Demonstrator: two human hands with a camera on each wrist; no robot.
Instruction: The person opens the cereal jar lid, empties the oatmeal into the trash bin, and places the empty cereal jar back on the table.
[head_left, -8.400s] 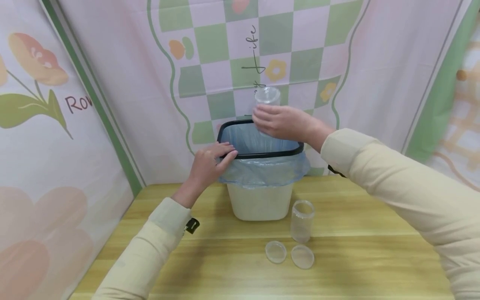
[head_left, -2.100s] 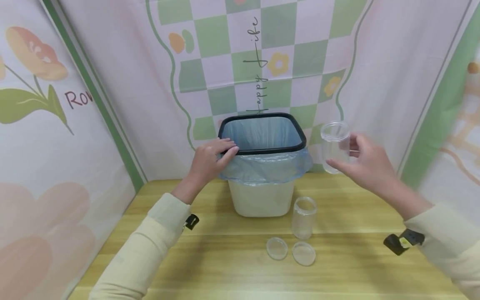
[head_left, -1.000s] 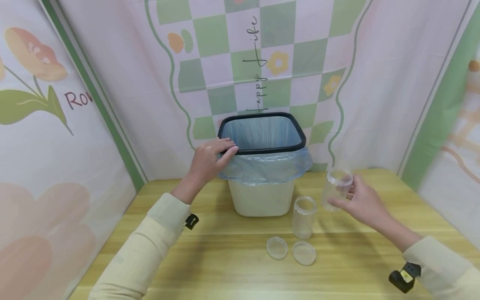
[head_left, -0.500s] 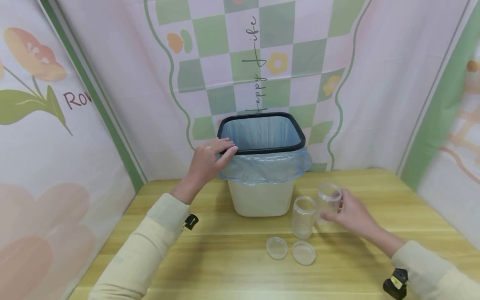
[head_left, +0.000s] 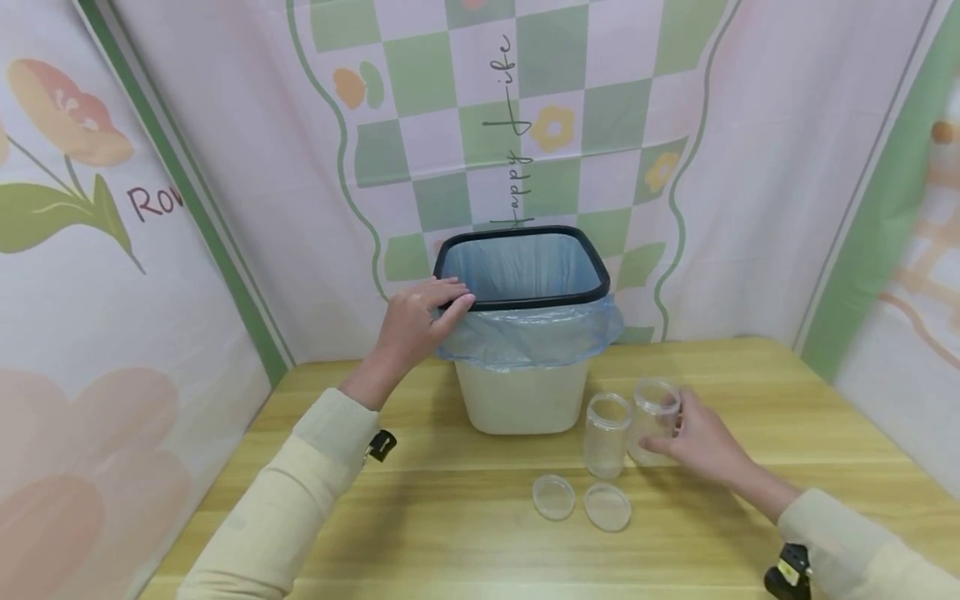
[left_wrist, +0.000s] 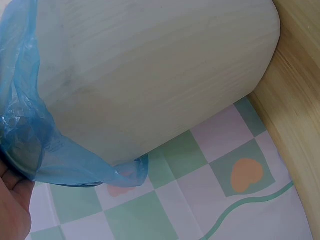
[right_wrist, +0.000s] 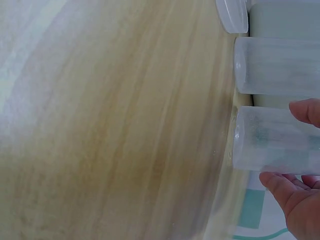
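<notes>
My right hand [head_left: 701, 437] is around a clear plastic jar [head_left: 651, 425], thumb on the near side and fingers on the far side. In the right wrist view this jar [right_wrist: 270, 140] stands upright on the wooden table, its mouth uncovered. Just left of it is a second clear open jar [head_left: 606, 446], also upright. Two clear round lids, a left lid [head_left: 553, 497] and a right lid [head_left: 608, 507], lie flat in front of the jars. My left hand [head_left: 416, 317] grips the black rim of a trash can [head_left: 521, 400] at its front left corner.
A blue bag [head_left: 536, 337] lines the trash can and hangs over its rim. The wooden table [head_left: 420, 525] ends at patterned curtains [head_left: 772, 183] on the back and sides.
The right hand has brought its jar from above the trash can to the right, then down onto the table beside the other jar. The left hand stays on the rim.
</notes>
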